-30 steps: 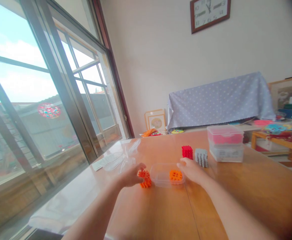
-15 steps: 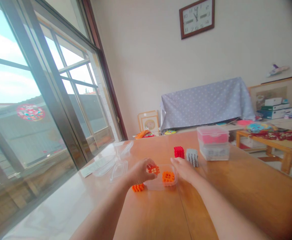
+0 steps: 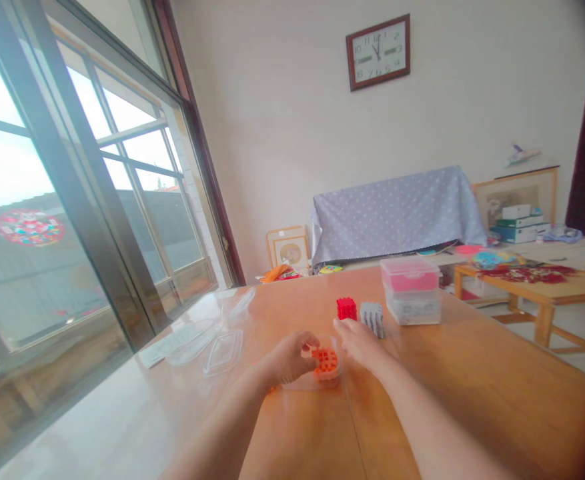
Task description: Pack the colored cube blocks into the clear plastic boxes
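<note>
A clear plastic container (image 3: pixel 297 385) stands on the wooden table. Inside, at its right side, are orange lattice-shaped plastic pieces (image 3: pixel 328 360), their edges merging. My left hand (image 3: pixel 292 357) reaches over the container from the left, thumb and fingers closed round one orange piece beside or on top of the other. My right hand (image 3: pixel 357 340) is at the container's far right edge, seemingly gripping it; most of its fingers are hidden. A red block of stacked pieces (image 3: pixel 346 308) and a grey one (image 3: pixel 371 319) stand just beyond my right hand.
Two stacked plastic boxes (image 3: pixel 412 293), the upper with pink contents, stand at the back right. Clear lids (image 3: pixel 223 352) and a paper sheet (image 3: pixel 157 353) lie on the left. A window (image 3: pixel 137 180) runs along the left; a low wooden table (image 3: pixel 557 291) is at right.
My left hand has moved the orange piece rightward, to the one lying in the container. The view has turned slightly right. My right hand stays at the container's edge.
</note>
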### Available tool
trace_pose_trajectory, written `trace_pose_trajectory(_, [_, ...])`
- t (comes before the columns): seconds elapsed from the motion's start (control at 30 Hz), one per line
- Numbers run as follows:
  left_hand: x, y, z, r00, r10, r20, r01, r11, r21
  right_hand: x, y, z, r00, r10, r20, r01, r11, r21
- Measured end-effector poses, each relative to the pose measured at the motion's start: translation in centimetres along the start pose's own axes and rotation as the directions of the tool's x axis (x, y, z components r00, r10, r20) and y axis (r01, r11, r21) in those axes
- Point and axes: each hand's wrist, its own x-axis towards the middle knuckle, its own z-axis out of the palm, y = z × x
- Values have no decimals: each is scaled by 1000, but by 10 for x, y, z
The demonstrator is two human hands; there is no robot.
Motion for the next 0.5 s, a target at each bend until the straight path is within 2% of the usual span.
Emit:
trace_pose_trajectory(0.33, [8,-2,6,993,-99,58,99,995,15,-3,-1,8,990,10,142,-23,995,93])
trace_pose_trajectory(0.5, [13,-7,9,991,-125,52,122,991,44,-3,0,10,988,3,157,-22,993,117])
